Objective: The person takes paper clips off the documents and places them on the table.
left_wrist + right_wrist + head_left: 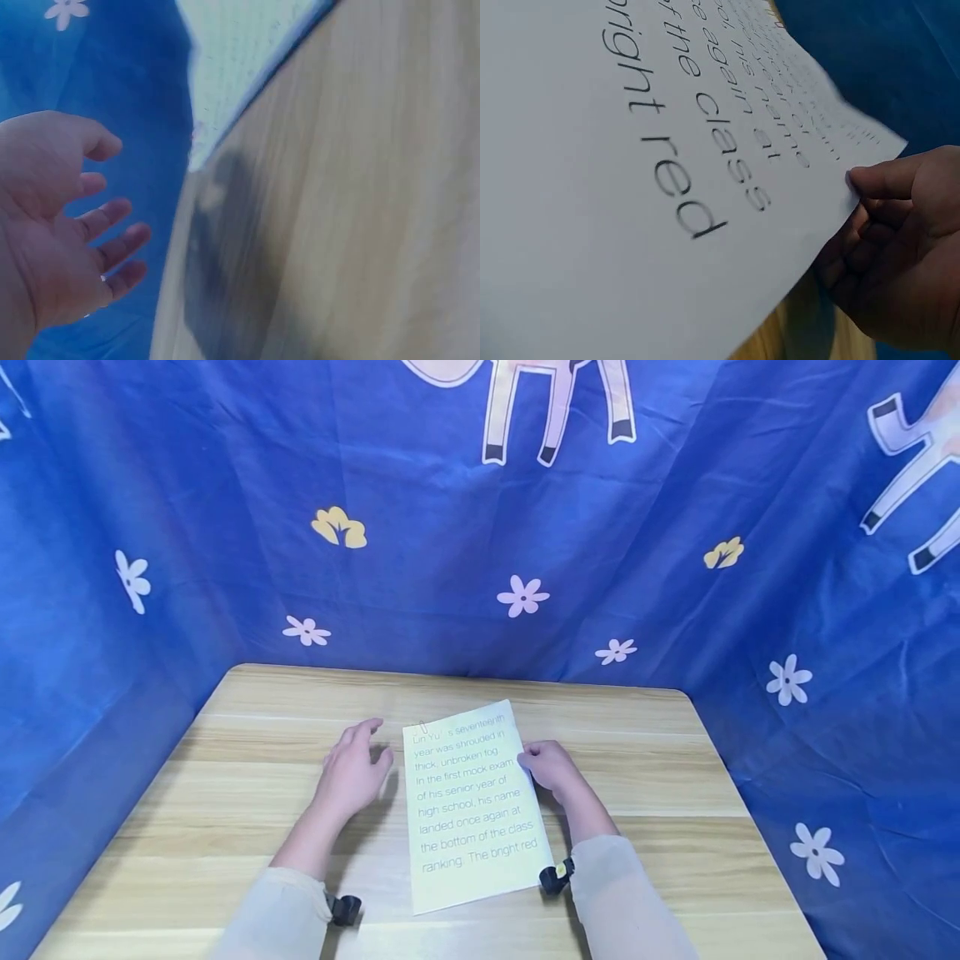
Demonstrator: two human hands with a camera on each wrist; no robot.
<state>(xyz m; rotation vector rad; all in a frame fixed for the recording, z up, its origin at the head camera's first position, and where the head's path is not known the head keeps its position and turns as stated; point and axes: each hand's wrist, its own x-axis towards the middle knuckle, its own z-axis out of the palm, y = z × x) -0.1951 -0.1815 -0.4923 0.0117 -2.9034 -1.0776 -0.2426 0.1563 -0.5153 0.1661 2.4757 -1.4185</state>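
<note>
A sheaf of white paper [472, 810] printed with large lines of English text is held slightly tilted over the table. At its top left corner sits a paper clip [423, 727]. My right hand [551, 767] pinches the sheet's right edge, thumb on the printed face and the other fingers curled beneath, as the right wrist view shows. To the left of the paper, my left hand [354, 772] hovers apart from it, fingers spread and loosely bent, holding nothing. In the left wrist view its palm shows, with the paper's corner [217, 97] beyond the fingertips.
The light wood-grain table [285, 710] lies below, with the left hand's shadow on it. A blue curtain [427, 568] with flowers and animal figures encloses the back and both sides. Black wrist cameras [345, 910] sit at both cuffs.
</note>
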